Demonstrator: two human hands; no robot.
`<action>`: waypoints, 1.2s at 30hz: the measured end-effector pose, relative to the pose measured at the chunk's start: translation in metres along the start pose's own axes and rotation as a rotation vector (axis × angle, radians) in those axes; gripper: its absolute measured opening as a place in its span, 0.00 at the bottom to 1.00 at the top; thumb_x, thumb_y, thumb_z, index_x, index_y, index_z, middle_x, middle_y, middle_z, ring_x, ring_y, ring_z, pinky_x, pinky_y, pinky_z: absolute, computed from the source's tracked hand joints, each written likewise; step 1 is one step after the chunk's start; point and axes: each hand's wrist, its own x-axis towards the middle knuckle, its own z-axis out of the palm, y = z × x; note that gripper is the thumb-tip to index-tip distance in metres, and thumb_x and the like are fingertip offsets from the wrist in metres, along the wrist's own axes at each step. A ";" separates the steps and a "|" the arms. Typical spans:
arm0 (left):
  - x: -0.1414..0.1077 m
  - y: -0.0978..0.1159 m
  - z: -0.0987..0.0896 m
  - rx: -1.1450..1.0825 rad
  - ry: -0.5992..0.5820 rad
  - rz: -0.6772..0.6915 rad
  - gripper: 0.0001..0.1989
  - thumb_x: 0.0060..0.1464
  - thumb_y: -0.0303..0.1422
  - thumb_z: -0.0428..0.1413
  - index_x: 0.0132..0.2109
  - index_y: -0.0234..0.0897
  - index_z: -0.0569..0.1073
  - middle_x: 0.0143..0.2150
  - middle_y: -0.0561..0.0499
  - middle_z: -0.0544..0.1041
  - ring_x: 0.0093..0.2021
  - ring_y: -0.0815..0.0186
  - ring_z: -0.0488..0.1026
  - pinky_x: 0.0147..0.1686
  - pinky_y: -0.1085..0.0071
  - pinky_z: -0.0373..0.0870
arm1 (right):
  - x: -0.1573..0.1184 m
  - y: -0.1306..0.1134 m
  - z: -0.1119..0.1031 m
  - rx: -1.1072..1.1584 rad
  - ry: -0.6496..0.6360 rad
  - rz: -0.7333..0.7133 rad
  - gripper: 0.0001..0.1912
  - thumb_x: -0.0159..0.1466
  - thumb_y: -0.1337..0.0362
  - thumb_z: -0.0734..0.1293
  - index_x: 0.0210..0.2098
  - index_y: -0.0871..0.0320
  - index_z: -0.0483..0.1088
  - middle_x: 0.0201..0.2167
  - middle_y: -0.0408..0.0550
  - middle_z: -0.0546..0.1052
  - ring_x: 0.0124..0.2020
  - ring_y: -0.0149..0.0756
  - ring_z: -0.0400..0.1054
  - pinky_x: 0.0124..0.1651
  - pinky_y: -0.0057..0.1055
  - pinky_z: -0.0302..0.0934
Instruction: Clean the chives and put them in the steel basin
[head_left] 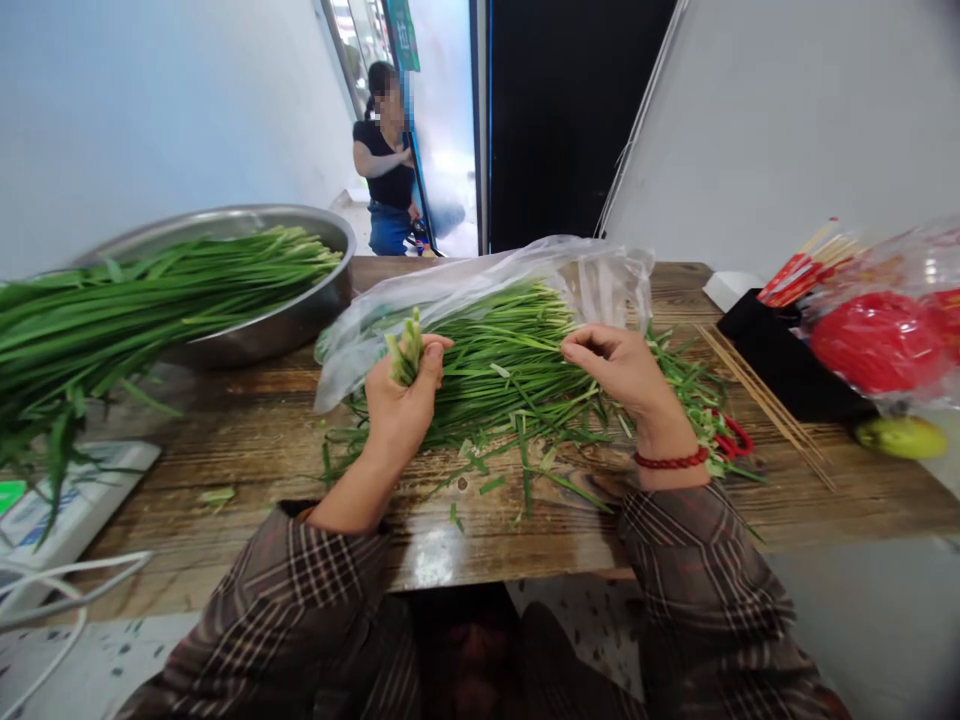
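Observation:
My left hand (401, 400) is wrapped round a small bunch of green stalks (406, 350), their pale cut ends pointing up. To the right, my right hand (619, 372) pinches at the pale ends of a large pile of long green chives (502, 350); thumb and forefinger meet at a thin stalk. The pile lies on a clear plastic bag (360, 335), which also covers its back edge. Trimmed leaf scraps (491, 486) are scattered on the wooden table (262, 440) in front of the pile.
At the left, a metal basin (259, 340) holds more chives, hanging over a white scale (90, 490). Red-handled scissors (733, 437), wooden skewers (765, 405), a black box (795, 370) and red bagged items (874, 340) are at right. A person (390, 180) stands at the door.

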 end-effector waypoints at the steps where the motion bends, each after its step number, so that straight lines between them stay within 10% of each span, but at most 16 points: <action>1: 0.000 0.002 -0.001 -0.009 0.006 0.016 0.16 0.63 0.43 0.49 0.43 0.37 0.76 0.27 0.54 0.72 0.27 0.70 0.69 0.30 0.72 0.68 | -0.001 -0.002 0.003 0.002 -0.006 0.003 0.09 0.59 0.58 0.68 0.31 0.59 0.75 0.28 0.44 0.77 0.31 0.32 0.67 0.35 0.30 0.59; 10: -0.012 0.012 0.010 0.191 -0.310 0.589 0.12 0.61 0.33 0.52 0.50 0.39 0.75 0.52 0.42 0.77 0.54 0.59 0.72 0.54 0.58 0.66 | -0.008 -0.021 0.042 0.047 -0.147 0.001 0.09 0.60 0.59 0.67 0.29 0.58 0.75 0.26 0.43 0.77 0.28 0.31 0.67 0.33 0.29 0.61; 16: -0.010 0.005 0.011 0.285 -0.343 0.409 0.10 0.60 0.33 0.52 0.42 0.38 0.77 0.37 0.47 0.79 0.40 0.63 0.74 0.49 0.62 0.64 | -0.010 -0.020 0.043 0.276 -0.184 0.080 0.19 0.64 0.50 0.63 0.30 0.58 0.77 0.26 0.45 0.78 0.30 0.32 0.70 0.36 0.29 0.65; 25: -0.005 0.005 0.013 0.018 -0.451 -0.029 0.14 0.59 0.40 0.53 0.31 0.35 0.71 0.24 0.54 0.71 0.26 0.69 0.66 0.28 0.72 0.62 | -0.012 -0.014 0.059 0.289 -0.171 -0.036 0.30 0.58 0.59 0.71 0.58 0.53 0.64 0.43 0.48 0.78 0.41 0.35 0.73 0.44 0.33 0.67; 36: -0.004 0.007 0.011 0.028 -0.425 -0.029 0.15 0.59 0.39 0.52 0.27 0.37 0.67 0.22 0.55 0.67 0.25 0.69 0.64 0.29 0.72 0.62 | -0.007 -0.014 0.042 0.014 0.140 -0.143 0.11 0.61 0.63 0.66 0.43 0.54 0.76 0.32 0.44 0.77 0.33 0.34 0.70 0.40 0.34 0.66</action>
